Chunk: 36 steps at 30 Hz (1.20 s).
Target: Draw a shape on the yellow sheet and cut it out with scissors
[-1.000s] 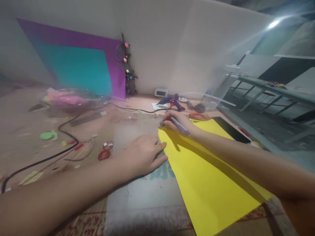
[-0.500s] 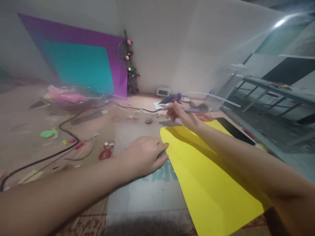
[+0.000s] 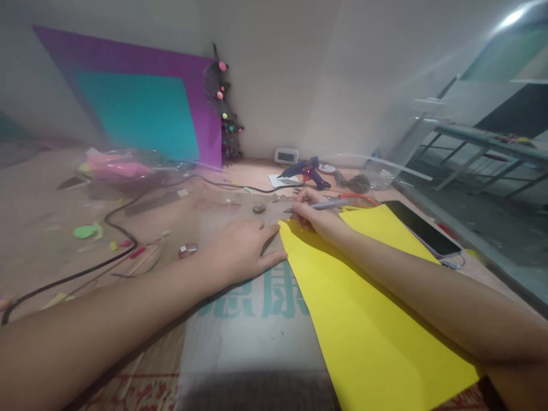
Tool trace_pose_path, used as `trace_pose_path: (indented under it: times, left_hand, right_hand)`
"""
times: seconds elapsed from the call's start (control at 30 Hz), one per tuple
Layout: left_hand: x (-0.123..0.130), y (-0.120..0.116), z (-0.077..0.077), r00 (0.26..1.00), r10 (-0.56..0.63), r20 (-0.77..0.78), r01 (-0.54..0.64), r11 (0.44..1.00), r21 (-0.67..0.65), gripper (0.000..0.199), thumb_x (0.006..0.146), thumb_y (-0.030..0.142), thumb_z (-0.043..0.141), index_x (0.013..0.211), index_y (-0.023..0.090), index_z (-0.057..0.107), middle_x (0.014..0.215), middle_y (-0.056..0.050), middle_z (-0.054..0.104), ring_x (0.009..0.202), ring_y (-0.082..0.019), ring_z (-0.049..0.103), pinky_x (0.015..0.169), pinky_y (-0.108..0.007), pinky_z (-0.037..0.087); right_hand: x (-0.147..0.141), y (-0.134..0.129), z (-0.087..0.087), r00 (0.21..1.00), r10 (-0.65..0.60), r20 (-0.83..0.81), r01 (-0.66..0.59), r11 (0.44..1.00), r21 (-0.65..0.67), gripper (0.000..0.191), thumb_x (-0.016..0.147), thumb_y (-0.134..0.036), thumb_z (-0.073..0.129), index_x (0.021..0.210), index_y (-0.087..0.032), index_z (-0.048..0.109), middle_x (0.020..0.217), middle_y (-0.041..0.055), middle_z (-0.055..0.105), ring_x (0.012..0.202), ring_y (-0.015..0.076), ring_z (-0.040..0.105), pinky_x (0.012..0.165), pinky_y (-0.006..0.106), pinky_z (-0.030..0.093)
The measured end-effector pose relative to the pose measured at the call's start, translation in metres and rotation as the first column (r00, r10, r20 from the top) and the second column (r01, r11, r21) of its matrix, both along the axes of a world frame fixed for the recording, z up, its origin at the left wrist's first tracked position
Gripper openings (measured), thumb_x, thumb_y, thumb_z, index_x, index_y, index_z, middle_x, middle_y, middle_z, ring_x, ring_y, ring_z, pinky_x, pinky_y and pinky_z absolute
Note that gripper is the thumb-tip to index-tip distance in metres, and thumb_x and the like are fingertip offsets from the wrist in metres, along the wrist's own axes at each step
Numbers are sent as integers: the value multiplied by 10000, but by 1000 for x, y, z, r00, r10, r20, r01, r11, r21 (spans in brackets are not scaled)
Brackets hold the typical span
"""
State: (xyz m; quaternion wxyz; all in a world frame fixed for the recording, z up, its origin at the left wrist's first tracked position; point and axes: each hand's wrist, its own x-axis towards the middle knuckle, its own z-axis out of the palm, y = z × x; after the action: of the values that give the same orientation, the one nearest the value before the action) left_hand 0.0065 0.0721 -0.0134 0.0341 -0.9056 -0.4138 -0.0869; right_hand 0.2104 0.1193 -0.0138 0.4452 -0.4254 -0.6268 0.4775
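A yellow sheet [image 3: 372,308] lies slanting over a pale translucent board [image 3: 257,348] with teal characters. My left hand [image 3: 240,251] lies palm down on the board, fingers apart, with its fingertips at the sheet's left edge. Near the sheet's top left corner, my right hand [image 3: 314,214] is closed round a pen [image 3: 327,204], whose tip points left just above the corner. The hand's outer side rests on the yellow sheet, and its forearm crosses over it.
Behind the sheet are a blue glue gun [image 3: 306,170], a small white clock [image 3: 286,155] and orange-handled scissors [image 3: 359,198]. A phone [image 3: 423,228] lies right. A black cable [image 3: 111,260] curves across the left, near clay scraps. Purple and teal sheets [image 3: 137,114] lean on the wall.
My right hand has come down and nearer with the pen, onto the sheet's top edge. My left hand has shifted slightly up and left, its thumb and finger further apart.
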Motion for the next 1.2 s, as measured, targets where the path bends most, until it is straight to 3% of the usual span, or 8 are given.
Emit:
trace_pose_path:
  times: [0.1,0.33,0.5,0.73,1.2]
  left_hand:
    - [0,8,0,999,37,11,-37,999,-7,607,941,652,408,1301,203,604,1059,-135,683,1026,-332,618,840,-442,479]
    - [1,5,-1,998,40,58,-41,999,18,543,942,588,466,1246,157,599,1095,-142,678,1038,-331,620,859,-449,487]
    - [0,-8,-4,998,-48,33,46,997,54,375,1026,402,351,1137,179,632,941,-91,726,841,-252,689,740,-368,495]
    - [4,-11,-4,1000,-10,-15,10,999,42,359,1016,380,356,1136,200,642,877,-73,738,739,-248,700,642,-349,493]
    - [7,-11,0,999,14,-43,-14,1000,-10,376,1012,363,349,1185,178,626,905,-101,755,760,-274,721,652,-372,507]
  right_hand:
    - [1,-1,0,999,-31,-15,32,999,31,273,808,-399,659,794,-241,438,505,-88,492,415,79,366,411,208,221]
    - [0,-7,4,980,-33,195,9,992,122,331,824,-465,665,767,-231,439,565,-69,488,484,88,388,473,230,263]
    - [-2,-4,3,960,-78,269,29,983,180,335,790,-434,688,736,-230,427,611,-54,478,554,109,429,506,243,297]
    - [-2,2,-2,928,-98,360,12,972,233,364,790,-447,695,680,-227,427,607,-39,477,580,124,438,521,255,296]
    - [-4,1,-6,950,-36,310,-29,979,203,391,798,-478,710,673,-224,441,534,-54,491,498,105,426,493,248,298]
